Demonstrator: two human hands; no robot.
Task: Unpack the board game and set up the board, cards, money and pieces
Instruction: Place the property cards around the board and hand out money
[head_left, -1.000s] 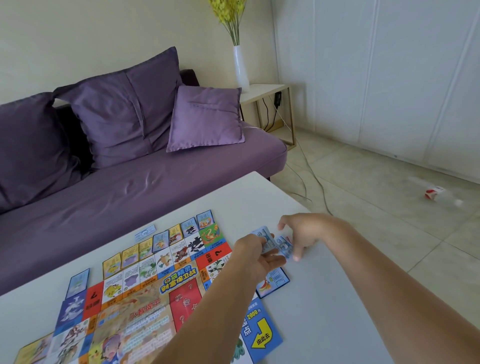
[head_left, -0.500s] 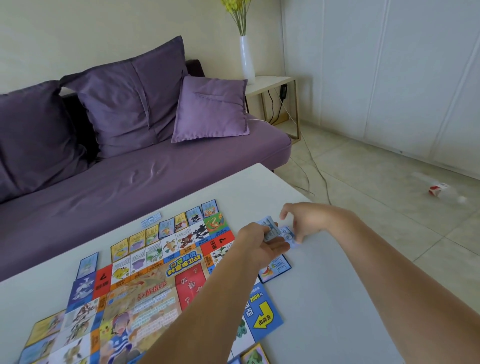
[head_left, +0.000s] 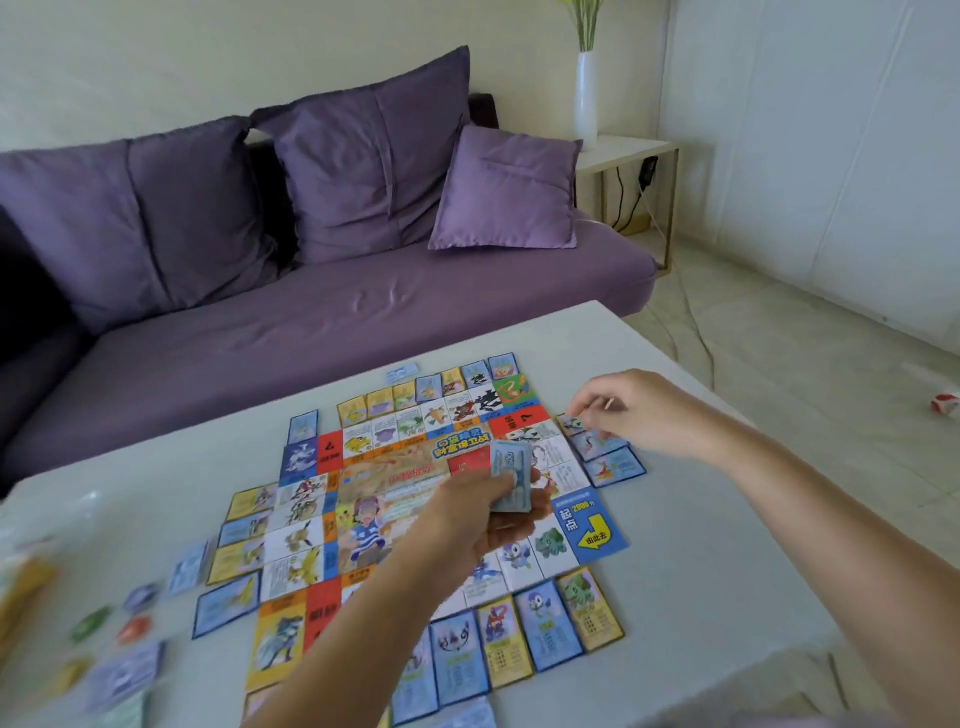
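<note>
While the left hand (head_left: 483, 512) grips one card stack (head_left: 511, 475), right hand (head_left: 641, 413) pinching one card (head_left: 571, 423).

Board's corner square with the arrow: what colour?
Blue corner square with a yellow arrow; head view.

From my feed, the left edge of the table (head_left: 675, 519) is smeared: small green, orange and yellow bits (head_left: 93, 623) there could be playing pieces, though I cannot tell. My left forearm covers part of the board (head_left: 395, 467). The stack of cards (head_left: 511, 475) in my left hand (head_left: 467, 525) is too blurred to read. The lowest row of cards (head_left: 452, 670) is cut by the bottom edge. My right hand (head_left: 639, 410) hides part of the card (head_left: 571, 423) under its fingertips.
</note>
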